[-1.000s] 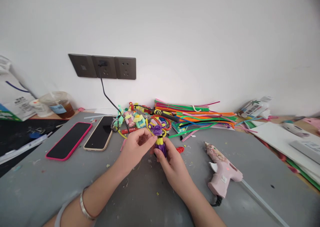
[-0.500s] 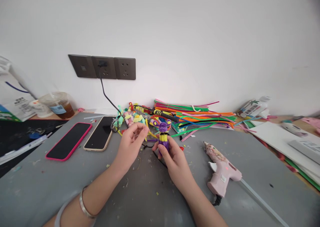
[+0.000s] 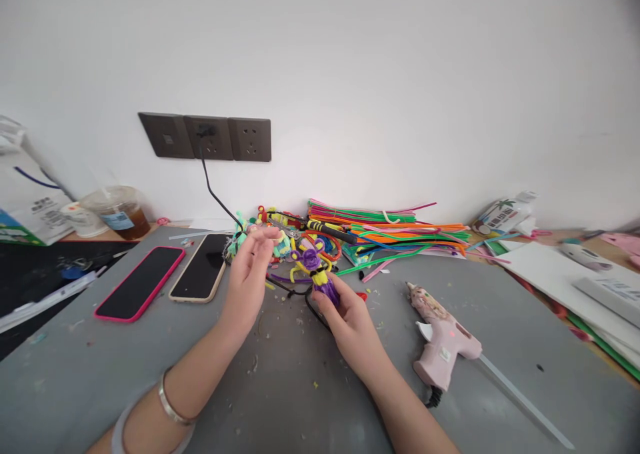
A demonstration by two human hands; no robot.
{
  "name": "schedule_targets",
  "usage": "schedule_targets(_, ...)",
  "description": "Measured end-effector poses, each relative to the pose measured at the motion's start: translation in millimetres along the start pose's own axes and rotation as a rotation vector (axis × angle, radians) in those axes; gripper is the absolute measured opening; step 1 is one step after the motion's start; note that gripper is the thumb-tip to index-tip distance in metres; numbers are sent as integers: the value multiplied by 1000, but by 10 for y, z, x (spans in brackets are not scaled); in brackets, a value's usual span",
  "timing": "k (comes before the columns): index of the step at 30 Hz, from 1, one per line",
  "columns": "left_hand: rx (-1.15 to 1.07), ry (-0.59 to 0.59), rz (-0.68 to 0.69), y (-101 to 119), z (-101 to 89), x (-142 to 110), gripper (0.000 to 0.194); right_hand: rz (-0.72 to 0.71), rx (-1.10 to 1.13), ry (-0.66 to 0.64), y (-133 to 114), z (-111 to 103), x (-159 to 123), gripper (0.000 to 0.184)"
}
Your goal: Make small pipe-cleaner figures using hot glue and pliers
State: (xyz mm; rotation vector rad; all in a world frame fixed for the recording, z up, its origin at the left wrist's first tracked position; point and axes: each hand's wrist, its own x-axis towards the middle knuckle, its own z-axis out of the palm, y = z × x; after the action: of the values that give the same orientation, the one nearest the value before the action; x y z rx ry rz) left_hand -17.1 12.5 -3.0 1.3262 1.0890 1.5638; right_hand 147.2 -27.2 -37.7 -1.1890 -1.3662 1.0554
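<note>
My right hand (image 3: 350, 314) is closed around the lower body of a small pipe-cleaner figure (image 3: 319, 279). The figure has a purple head with round ears, a black band at the neck, a yellow middle and a purple lower part; it leans to the left. My left hand (image 3: 250, 274) is raised to the left of the figure and apart from it, fingers loosely stretched with no object visible in them. Behind both hands lies a pile of coloured pipe-cleaner pieces (image 3: 285, 241), partly hidden by my left hand.
Bundled pipe cleaners (image 3: 405, 231) and black-and-yellow handled pliers (image 3: 330, 229) lie along the wall. A pink glue gun (image 3: 445, 337) rests at right. Two phones, one pink-edged (image 3: 143, 284) and one pale-edged (image 3: 200, 271), lie left. A drink cup (image 3: 120, 214) stands farther left.
My left hand has drawn back left, away from the figure, and its fingers have straightened. My right hand has tilted the figure from upright to leaning left.
</note>
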Motion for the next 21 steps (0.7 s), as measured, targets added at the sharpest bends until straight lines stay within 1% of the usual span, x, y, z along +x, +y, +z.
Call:
schedule_targets(4,72,-236,-85,62,49,-20,30,-44,-20,3,63,10,-14,45)
schedule_targets(7,126,-321,-136,66,62,-34,30,-60,-29,-2,84,4,-23,45)
schedule_targets(13,161,-322,-120,39,33,-25,31,-38,27,-76,33,-16,-33,48)
schedule_targets(18,163,-330,-148,53,57,-24,30,-22,74,-82,-12,-4,-37,53)
schedule_targets(21,162,-306,-121,59,61,-25,28,-26,104,-83,-20,4,-42,53)
